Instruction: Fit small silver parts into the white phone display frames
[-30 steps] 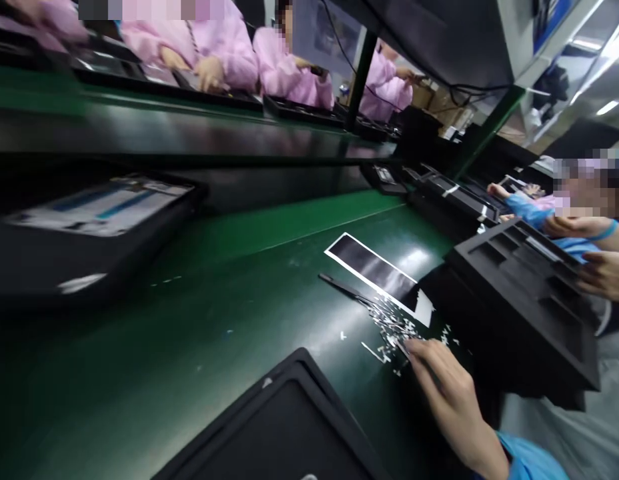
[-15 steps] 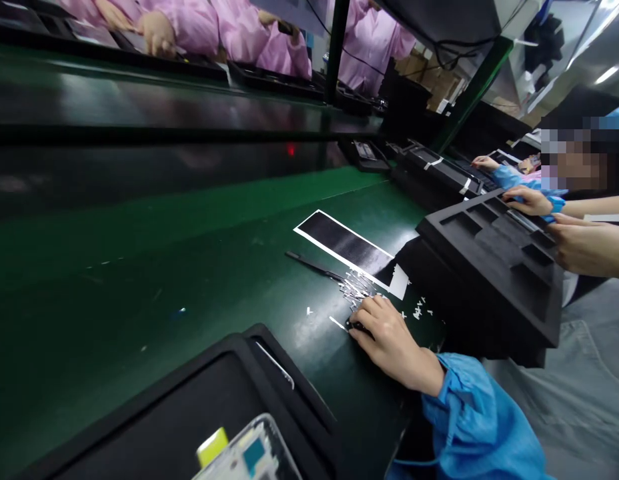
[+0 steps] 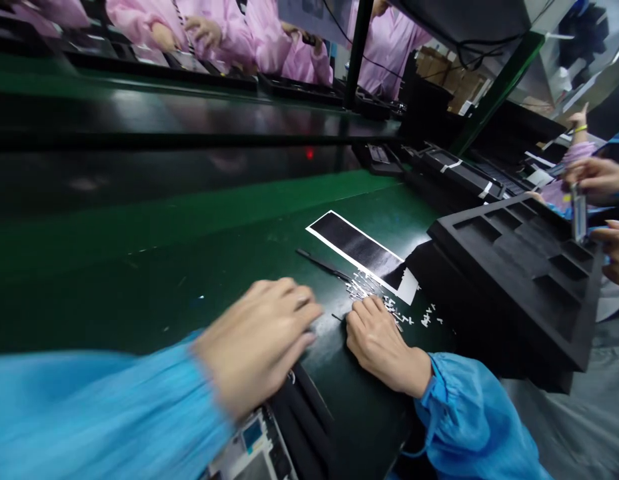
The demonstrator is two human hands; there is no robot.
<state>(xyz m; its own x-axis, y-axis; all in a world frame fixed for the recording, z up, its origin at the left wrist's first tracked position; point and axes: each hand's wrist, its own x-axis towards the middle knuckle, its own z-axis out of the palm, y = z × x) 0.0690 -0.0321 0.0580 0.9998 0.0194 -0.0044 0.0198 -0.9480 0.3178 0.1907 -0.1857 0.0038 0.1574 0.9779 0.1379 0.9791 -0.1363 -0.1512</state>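
Note:
My left hand [image 3: 259,343], somewhat blurred, reaches over the bench with thumb and fingertips apart; I see nothing between them. Below it lies a phone-like device part [image 3: 259,447] with a blue patch, on a black tray [image 3: 309,427], partly hidden by my forearm. My right hand [image 3: 382,343] rests on the bench with fingers curled closed; a thin dark tip [image 3: 336,317] shows just left of it, and what the fingers hold is hidden. Small white-and-dark strips [image 3: 362,285] lie heaped beyond its fingers, beside a slim black tool [image 3: 322,263].
A black sheet on white backing [image 3: 357,247] lies on the green bench [image 3: 229,260]. White scraps [image 3: 427,317] are scattered at its right. A black compartment tray [image 3: 524,267] stands further right, near a co-worker's hands [image 3: 602,180] holding a device. People in pink work across the bench.
My left hand has come into view from the lower left, covering much of the tray and device part. My right hand stays by the strips; the white strip beside its fingertips no longer shows.

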